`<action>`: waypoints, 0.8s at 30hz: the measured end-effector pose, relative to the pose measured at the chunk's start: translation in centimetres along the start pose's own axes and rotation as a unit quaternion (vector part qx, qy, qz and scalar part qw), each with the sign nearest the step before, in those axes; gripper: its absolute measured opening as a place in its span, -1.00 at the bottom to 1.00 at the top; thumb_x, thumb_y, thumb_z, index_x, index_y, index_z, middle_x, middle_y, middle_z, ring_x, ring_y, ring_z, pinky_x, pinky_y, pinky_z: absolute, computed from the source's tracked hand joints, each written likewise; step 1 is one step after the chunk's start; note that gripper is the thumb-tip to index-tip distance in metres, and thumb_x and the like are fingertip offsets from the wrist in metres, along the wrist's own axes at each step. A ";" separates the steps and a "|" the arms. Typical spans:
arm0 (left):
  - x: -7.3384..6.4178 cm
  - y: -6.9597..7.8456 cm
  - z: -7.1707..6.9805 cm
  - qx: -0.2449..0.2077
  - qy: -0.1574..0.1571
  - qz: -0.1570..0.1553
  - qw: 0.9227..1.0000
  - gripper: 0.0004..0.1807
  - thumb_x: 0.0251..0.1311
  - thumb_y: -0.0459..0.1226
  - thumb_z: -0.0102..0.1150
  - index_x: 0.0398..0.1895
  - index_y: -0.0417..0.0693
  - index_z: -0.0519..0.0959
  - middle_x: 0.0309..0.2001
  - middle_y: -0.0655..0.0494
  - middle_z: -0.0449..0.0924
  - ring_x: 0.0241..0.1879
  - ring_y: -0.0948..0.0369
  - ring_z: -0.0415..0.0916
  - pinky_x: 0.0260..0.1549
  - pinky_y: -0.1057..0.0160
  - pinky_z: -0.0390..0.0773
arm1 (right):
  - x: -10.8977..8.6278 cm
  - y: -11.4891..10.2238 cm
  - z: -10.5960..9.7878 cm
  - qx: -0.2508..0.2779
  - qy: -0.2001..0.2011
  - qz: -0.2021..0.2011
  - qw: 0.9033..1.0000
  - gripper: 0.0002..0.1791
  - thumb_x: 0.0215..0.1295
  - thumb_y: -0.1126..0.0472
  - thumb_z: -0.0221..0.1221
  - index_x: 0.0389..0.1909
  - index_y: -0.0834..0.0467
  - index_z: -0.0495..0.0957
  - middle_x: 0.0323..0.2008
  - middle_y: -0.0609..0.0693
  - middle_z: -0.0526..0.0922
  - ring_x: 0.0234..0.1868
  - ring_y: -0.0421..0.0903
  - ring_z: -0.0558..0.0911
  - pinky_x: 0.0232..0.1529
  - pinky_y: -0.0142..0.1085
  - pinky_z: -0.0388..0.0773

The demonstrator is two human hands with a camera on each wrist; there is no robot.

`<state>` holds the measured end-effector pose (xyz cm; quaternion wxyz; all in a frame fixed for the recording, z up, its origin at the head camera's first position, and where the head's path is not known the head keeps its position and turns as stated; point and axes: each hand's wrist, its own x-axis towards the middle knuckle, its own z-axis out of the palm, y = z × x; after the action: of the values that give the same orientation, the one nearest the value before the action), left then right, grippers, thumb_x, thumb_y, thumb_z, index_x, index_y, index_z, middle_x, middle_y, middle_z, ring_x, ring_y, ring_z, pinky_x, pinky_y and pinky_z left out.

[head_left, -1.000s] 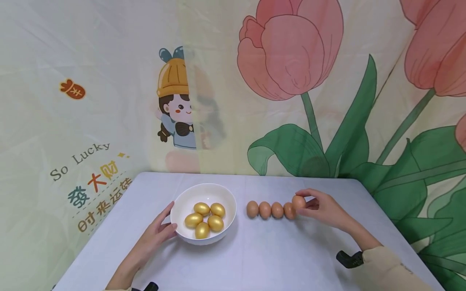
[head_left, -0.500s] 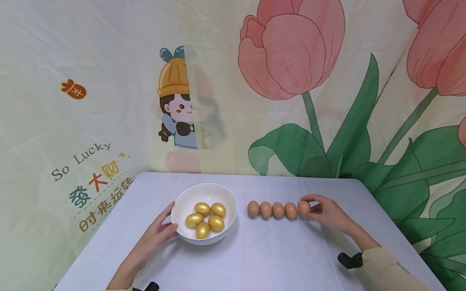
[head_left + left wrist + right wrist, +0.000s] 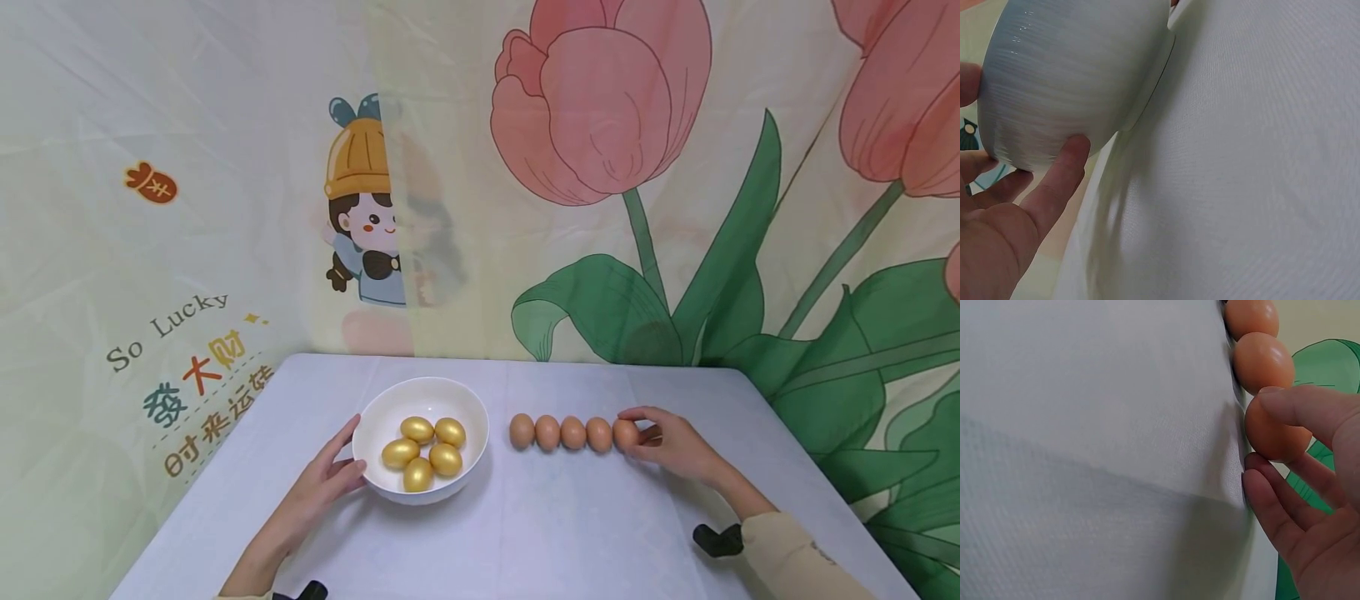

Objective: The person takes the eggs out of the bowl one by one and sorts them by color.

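Note:
In the head view, my left hand [image 3: 318, 483] holds the left side of a white bowl [image 3: 472, 467], its thumb and fingers spread along the outer wall. Several golden eggs [image 3: 417, 475] lie inside the bowl. To its right, several brown eggs stand in a row on the table. My right hand [image 3: 678, 442] pinches the rightmost brown egg [image 3: 625, 433] between thumb and fingers, beside its neighbouring egg [image 3: 599, 434]. The right wrist view has the thumb over the pinched egg [image 3: 1275, 434], its other fingers reaching round below. Up close, the left wrist view shows the bowl's outer wall [image 3: 1079, 69].
A white cloth covers the table [image 3: 525, 542]. Behind it hangs a printed backdrop [image 3: 457, 167] with tulips, lettering and a cartoon figure. A black strap piece [image 3: 717, 540] sits at the right wrist near the beige sleeve [image 3: 795, 558].
My right hand has moved slightly right and down with its egg, which has gone from overlapping the row's end to standing at that end. The left hand and bowl look unmoved.

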<state>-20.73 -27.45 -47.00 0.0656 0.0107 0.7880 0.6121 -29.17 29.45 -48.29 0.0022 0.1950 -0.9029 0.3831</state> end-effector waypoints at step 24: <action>-0.1 -0.1 -0.2 -0.007 -0.005 0.006 1.000 -0.14 0.56 -0.15 0.18 0.76 0.17 -0.04 0.74 -0.14 -0.19 0.47 -0.22 0.37 0.21 0.18 0.71 | -0.3 -4.2 -2.2 -0.068 0.024 -0.046 0.996 -0.32 0.22 0.24 0.54 0.36 0.17 0.55 0.29 0.24 0.56 0.14 0.29 0.64 0.02 0.10 0.77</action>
<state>-20.68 -27.67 -47.08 0.0656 0.0181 0.7834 0.6177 -27.69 28.43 -43.92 0.0548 0.2266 -0.9165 0.3249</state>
